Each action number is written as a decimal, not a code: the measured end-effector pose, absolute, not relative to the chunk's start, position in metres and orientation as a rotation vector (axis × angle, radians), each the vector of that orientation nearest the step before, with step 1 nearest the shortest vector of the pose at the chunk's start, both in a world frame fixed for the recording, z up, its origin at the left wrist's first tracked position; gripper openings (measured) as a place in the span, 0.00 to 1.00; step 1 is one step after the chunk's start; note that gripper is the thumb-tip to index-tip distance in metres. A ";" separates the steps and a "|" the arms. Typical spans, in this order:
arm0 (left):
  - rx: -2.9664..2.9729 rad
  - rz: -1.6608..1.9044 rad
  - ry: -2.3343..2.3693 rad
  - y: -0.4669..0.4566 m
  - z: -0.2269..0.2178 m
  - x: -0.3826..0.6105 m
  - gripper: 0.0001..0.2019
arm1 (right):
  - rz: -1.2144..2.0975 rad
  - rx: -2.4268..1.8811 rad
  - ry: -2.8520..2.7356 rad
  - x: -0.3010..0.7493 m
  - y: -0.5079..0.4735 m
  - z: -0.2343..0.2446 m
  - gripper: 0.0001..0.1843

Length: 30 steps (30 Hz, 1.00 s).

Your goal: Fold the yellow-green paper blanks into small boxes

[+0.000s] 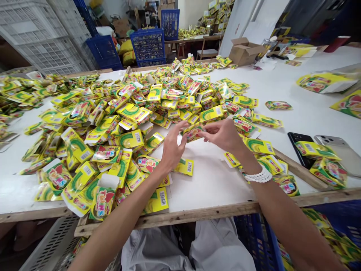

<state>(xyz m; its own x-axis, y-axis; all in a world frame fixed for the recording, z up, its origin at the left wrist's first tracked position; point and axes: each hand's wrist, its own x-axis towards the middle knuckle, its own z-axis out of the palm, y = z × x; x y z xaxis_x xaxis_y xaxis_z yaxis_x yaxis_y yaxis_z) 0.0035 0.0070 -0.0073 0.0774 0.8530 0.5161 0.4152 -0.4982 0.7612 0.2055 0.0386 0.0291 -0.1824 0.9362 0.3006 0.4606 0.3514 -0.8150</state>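
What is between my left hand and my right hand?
In the head view, a small printed packet is between them: the right hand pinches one end, and the left hand is at the other.

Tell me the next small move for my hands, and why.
Perhaps close your left hand on the pack: it looks open around one end, while your right hand seems to pinch the other.

Both forearms reach forward; the left hand curves, thumb and fingers apparently parted, the right hand (bent inward) pinching.
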 end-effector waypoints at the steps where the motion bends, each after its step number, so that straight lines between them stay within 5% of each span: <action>1: 1.962 1.409 1.330 0.008 -0.008 0.002 0.20 | 0.681 -1.231 -1.700 0.210 0.036 0.038 0.13; 6: 2.185 0.849 1.482 0.013 -0.002 -0.026 0.18 | 0.554 -0.902 -1.216 0.240 0.012 0.087 0.13; 10: 2.311 0.139 1.291 0.012 0.014 -0.055 0.34 | 0.920 -0.807 -1.248 0.243 0.009 0.093 0.27; 14: 2.286 -0.037 1.225 0.015 0.025 -0.064 0.35 | 1.153 -0.888 -1.244 0.223 0.023 0.071 0.20; 23: 2.357 0.168 1.117 0.017 0.024 -0.044 0.10 | 0.792 -1.180 -1.678 0.182 0.035 0.010 0.14; 30: 2.035 0.882 1.180 0.029 0.015 -0.043 0.05 | 1.215 -1.014 -1.844 0.179 0.037 0.005 0.19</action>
<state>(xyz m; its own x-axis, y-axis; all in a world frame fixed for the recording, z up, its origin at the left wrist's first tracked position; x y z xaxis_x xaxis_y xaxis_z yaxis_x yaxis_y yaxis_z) -0.0431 0.0290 0.0148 0.3781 0.8946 0.2380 0.4816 -0.4097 0.7748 0.1795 0.0371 0.0045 -0.4511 0.8831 0.1291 0.2299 0.2547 -0.9393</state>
